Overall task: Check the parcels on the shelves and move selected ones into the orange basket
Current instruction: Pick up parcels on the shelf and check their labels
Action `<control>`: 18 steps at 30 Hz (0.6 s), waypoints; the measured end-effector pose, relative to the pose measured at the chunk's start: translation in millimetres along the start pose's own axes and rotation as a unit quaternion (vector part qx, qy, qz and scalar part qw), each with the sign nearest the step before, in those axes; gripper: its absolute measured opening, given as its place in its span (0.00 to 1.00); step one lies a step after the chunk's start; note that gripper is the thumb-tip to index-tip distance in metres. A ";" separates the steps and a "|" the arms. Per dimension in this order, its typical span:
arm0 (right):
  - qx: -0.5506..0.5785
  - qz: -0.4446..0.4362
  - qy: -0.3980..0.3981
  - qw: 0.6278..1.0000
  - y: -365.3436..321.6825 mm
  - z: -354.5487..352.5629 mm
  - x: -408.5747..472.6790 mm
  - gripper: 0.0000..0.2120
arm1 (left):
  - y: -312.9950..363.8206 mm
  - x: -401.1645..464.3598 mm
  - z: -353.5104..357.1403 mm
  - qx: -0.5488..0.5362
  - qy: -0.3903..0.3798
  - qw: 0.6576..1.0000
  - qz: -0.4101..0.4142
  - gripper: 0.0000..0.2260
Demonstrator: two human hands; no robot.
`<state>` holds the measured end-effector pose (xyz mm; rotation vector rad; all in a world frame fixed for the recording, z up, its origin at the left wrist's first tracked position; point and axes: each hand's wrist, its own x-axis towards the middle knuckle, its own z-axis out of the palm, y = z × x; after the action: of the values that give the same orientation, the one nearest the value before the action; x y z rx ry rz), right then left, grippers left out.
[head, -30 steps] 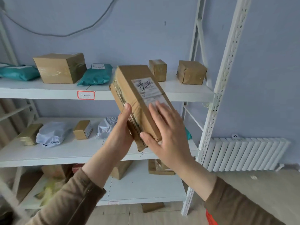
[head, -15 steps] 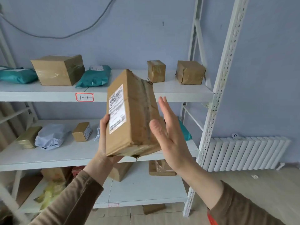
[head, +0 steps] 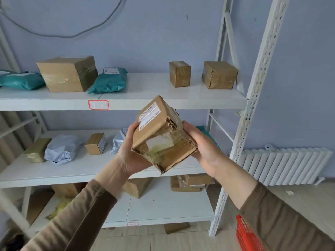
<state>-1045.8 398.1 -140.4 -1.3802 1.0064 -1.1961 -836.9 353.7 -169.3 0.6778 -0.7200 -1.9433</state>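
Note:
A worn cardboard parcel (head: 161, 136) with a white label and taped, torn end is held between both hands in front of the white shelf unit (head: 163, 102). My left hand (head: 129, 154) grips its left side from below. My right hand (head: 203, 147) cups its right side. The torn end faces me. A corner of the orange basket (head: 245, 234) shows at the bottom right, partly hidden by my right sleeve.
The top shelf holds a large box (head: 68, 74), two teal bags (head: 109, 81), and two small boxes (head: 219, 75). The middle shelf carries grey bags (head: 62, 149) and small boxes (head: 96, 144). More boxes sit on the bottom shelf. A white radiator (head: 284, 165) stands on the right.
The parcel has been turned and lowered: its label side faced me, now its torn taped end does. My right hand went from an open palm beside it to cupping its side.

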 end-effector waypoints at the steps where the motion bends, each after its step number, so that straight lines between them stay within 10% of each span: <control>1: 0.002 0.002 -0.008 1.000 2.6 1.0 0.4 0.15 | 1.2 -1.3 1.3 0.012 0.003 1.000 0.019 0.29; 11: -0.021 -0.068 -0.067 0.995 48.6 3.3 17.2 0.48 | -0.2 -5.5 -11.1 0.267 -0.053 0.923 0.272 0.35; 18: 0.058 -0.136 0.046 0.988 49.1 13.8 36.6 0.32 | 7.1 0.8 0.0 0.322 -0.065 0.902 0.280 0.42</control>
<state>-1025.1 357.5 -183.6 -1.4119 0.8145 -1.5087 -833.2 350.2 -164.4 0.6302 -1.4940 -1.2100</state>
